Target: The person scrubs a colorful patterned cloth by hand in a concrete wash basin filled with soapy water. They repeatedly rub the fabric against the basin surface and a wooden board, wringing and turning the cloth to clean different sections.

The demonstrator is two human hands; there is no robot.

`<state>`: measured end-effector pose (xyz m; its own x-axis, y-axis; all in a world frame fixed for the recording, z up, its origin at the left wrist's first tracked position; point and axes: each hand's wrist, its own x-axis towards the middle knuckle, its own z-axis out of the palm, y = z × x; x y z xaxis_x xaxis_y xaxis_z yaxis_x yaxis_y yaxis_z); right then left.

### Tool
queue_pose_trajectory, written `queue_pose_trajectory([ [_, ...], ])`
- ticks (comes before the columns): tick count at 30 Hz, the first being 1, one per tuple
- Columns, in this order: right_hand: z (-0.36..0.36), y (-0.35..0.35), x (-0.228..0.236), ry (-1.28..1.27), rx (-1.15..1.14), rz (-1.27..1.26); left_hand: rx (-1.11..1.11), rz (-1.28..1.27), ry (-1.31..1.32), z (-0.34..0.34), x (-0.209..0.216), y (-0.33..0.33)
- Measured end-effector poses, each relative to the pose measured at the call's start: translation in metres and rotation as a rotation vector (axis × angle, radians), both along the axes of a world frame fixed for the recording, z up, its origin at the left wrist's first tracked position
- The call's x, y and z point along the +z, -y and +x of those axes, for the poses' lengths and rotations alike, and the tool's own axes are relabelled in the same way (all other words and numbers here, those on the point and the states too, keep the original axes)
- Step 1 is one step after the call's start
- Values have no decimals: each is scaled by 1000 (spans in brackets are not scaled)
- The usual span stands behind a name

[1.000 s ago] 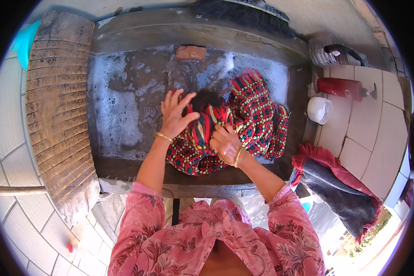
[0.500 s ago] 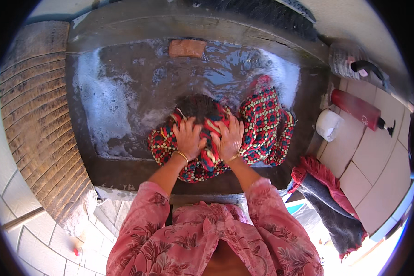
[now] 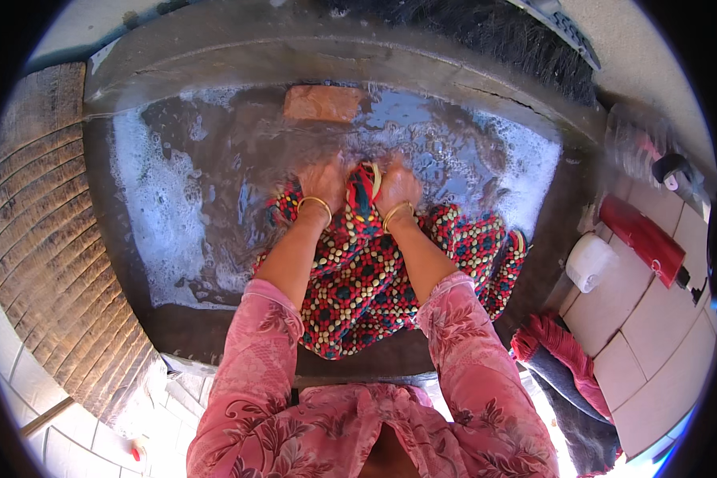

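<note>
A thick woven cloth (image 3: 358, 287) patterned in red, dark blue and cream lies bunched and wet over the near edge of a water-filled washing basin (image 3: 231, 331). My left hand (image 3: 323, 182) is closed on its far part, down at the soapy water. Close to its right, my right hand (image 3: 399, 183) grips the same cloth, and a fold stands up between the two. Water and blur partly hide my fingertips. Beyond my hands, a reddish brick-shaped block (image 3: 323, 103) rests by the basin's far wall.
A ridged wooden board (image 3: 64, 239) flanks the basin on the left. Along the right ledge are a white tub (image 3: 589, 262), a red pump bottle (image 3: 644, 237) and a clear plastic container (image 3: 637, 139). A red and grey fringed cloth (image 3: 562, 362) hangs at the near right.
Both hands have pushed away from me, toward the far wall, and closed from spread fingers onto the cloth. The cloth now spreads out under my forearms.
</note>
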<state>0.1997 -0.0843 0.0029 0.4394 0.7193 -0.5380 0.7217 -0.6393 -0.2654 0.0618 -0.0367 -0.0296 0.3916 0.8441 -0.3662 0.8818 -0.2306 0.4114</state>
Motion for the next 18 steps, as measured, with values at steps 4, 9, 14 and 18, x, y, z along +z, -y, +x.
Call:
queue_pose_trajectory([
  [4, 14, -24, -17, -9, -69, -44, 86, 113, 105, 14, 9, -25],
  [9, 26, 1, 5, -268, -6, 168, 39, -428, 185, -2, 46, -37],
  [14, 4, 73, 77, -316, 423, 352, -12, -398, 263, -60, 51, -46],
  [18, -27, 132, 127, -363, 532, 424, -198, -612, 234, -67, 61, 5],
])
